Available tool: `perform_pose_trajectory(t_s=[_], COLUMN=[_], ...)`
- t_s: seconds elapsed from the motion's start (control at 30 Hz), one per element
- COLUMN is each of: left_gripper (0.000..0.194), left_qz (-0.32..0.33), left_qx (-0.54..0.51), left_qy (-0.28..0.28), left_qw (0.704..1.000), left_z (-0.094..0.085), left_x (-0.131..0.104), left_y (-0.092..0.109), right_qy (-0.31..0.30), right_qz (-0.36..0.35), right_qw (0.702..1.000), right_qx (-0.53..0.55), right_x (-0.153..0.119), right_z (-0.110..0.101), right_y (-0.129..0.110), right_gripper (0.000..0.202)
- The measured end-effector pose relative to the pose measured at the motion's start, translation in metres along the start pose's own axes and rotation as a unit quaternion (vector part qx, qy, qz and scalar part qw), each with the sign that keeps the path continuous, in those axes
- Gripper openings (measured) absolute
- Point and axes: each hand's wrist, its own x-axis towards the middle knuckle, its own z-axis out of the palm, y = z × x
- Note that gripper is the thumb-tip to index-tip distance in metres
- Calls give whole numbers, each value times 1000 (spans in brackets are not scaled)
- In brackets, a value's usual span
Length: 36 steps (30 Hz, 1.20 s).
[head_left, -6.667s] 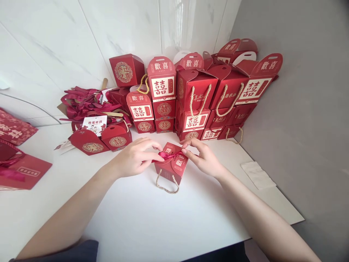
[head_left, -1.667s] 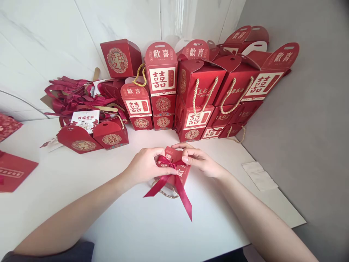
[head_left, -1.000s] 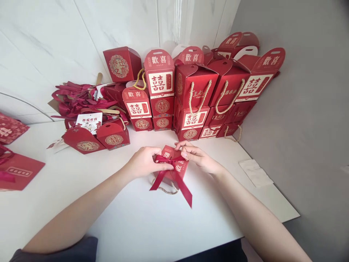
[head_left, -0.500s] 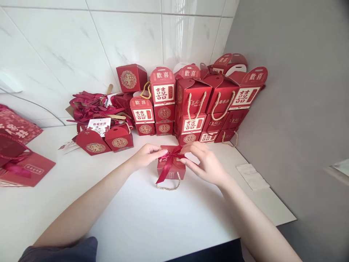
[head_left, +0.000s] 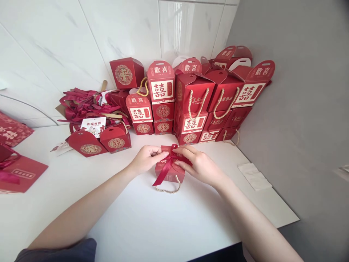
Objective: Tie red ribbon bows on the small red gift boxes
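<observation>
A small red gift box (head_left: 174, 177) stands on the white table in front of me, its twisted cream rope handle (head_left: 168, 191) hanging down onto the tabletop on my side. Across its top lies a dark red ribbon (head_left: 164, 172), gathered at the middle, with one tail slanting down the near face. My left hand (head_left: 148, 159) pinches the ribbon at the left of the gathered part, thumb and index finger together. From the right, my right hand (head_left: 200, 163) has its fingers closed over the ribbon at the knot, hiding part of it and the box's right side.
Stacked red boxes (head_left: 195, 94) line the back wall and reach the grey side panel. A heap of dark red ribbons (head_left: 89, 103) lies back left, behind two red boxes (head_left: 116, 142). Red bags (head_left: 24, 171) stand at far left. A folded white tissue (head_left: 255, 175) lies at right.
My right hand has moved slightly left and lower, its fingers closing in on the ribbon's middle. My left hand keeps its pinch. The camera view has shifted a little.
</observation>
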Motion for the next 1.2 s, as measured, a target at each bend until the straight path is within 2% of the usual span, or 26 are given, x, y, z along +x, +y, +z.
perform_pose_trajectory(t_s=[0.2,0.27,0.37,0.53,0.67,0.77,0.9,1.1,1.2], left_gripper=[49,47,46,48,48,51,51,47,50], left_qz=[15,23,28,30,42,59,44,-13,-18], left_qx=[29,48,61,56,69,76,31,-33,-33], left_qy=[33,40,44,42,53,86,97,79,89], left_qw=[999,998,997,997,995,992,994,996,995], left_z=[7,8,9,8,10,14,20,23,20], left_x=[-1,0,-1,-1,1,2,3,3,1], left_y=[-2,-2,-1,-2,-4,-5,-6,-8,-8], right_qy=[-3,-23,-38,24,46,60,40,0,-55], right_qz=[75,70,22,24,70,126,195,190,212], right_qw=[995,995,997,999,996,989,977,973,964], right_qx=[58,65,64,6,26,48,83,132,151], right_x=[1,1,0,5,12,16,16,11,4], right_z=[-12,-15,-14,-4,2,4,4,-3,-15], right_y=[-10,-12,-9,2,1,-3,-3,0,3], right_gripper=[26,27,36,13,24,32,35,33,35])
